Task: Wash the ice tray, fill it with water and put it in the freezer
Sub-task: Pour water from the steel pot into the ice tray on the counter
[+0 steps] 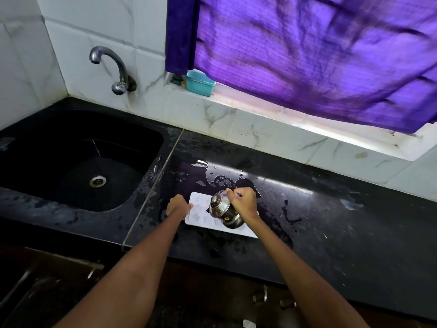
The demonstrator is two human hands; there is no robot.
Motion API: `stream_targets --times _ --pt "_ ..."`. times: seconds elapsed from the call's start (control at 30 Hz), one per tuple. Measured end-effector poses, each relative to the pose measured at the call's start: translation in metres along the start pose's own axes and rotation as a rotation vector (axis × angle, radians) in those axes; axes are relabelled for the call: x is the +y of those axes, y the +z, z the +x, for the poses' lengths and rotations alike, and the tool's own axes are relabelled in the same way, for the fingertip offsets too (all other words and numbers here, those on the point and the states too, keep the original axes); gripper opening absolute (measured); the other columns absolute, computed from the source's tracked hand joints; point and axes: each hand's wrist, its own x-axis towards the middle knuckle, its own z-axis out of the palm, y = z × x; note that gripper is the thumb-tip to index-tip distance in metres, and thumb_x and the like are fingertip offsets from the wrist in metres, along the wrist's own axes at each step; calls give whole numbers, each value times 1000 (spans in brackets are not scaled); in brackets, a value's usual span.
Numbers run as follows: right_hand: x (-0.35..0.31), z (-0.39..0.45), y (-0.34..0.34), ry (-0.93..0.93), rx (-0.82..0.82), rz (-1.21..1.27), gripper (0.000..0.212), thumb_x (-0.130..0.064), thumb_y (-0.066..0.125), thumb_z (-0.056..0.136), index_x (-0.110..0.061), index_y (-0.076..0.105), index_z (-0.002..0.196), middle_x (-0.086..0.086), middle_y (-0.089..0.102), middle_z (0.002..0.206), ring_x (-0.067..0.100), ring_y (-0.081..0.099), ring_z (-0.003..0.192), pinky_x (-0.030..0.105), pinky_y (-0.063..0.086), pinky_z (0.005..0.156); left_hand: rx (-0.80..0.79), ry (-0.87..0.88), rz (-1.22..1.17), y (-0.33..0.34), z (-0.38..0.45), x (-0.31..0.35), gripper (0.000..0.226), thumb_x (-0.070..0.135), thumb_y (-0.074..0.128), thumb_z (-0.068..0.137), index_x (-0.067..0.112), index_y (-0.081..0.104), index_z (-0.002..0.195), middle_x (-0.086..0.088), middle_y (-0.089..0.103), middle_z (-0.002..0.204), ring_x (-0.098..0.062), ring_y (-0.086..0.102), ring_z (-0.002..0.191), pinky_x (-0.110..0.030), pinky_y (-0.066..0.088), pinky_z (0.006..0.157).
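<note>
A white ice tray with shaped cavities lies flat on the wet black counter, right of the sink. My left hand grips the tray's left edge. My right hand holds a small steel jug with a lid by its handle. The jug is tilted toward the left over the tray's middle and hides part of it. Whether water sits in the cavities is unclear.
A black sink with a drain lies to the left, under a wall tap. Puddles spread on the counter behind the tray. A teal box stands on the window ledge below a purple curtain. Drawer handles show below.
</note>
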Motion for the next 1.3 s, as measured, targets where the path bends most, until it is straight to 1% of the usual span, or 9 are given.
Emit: stream_targets --times 0.1,0.27,0.6,0.97,1.3 --pt "-4 -1 3 -57 -21 -27 61 -9 63 81 -21 16 44 -6 16 44 11 25 36 17 23 41 1 1 0 1 -1 1 45 28 65 87 3 58 123 -17 57 131 -35 56 121 -39 48 95" --pt "-8 -2 9 -106 -39 -57 63 -8 64 81 -23 15 44 -8 13 42 12 27 36 17 23 41 1 3 -12 0 -1 -1 43 28 64 87 4 59 122 -16 58 131 -33 57 120 -36 48 94" --pt "-9 1 13 -99 -38 -88 63 -9 64 81 -23 15 43 -7 15 42 12 28 36 18 23 42 0 -1 -33 -1 -1 -2 45 29 64 88 4 58 124 -15 58 131 -33 56 121 -37 47 94" --pt "-8 -1 15 -101 -39 -106 63 -11 63 81 -23 15 43 -7 16 42 12 28 36 19 22 42 -12 14 -48 -2 1 -5 39 28 65 86 3 63 116 -16 62 124 -33 60 114 -37 50 90" --pt "-7 -2 15 -121 -35 -93 63 -10 63 81 -23 14 43 -7 14 42 13 30 37 20 22 43 -10 21 -36 -1 2 -5 43 29 65 86 3 61 120 -17 61 127 -33 58 118 -37 48 93"
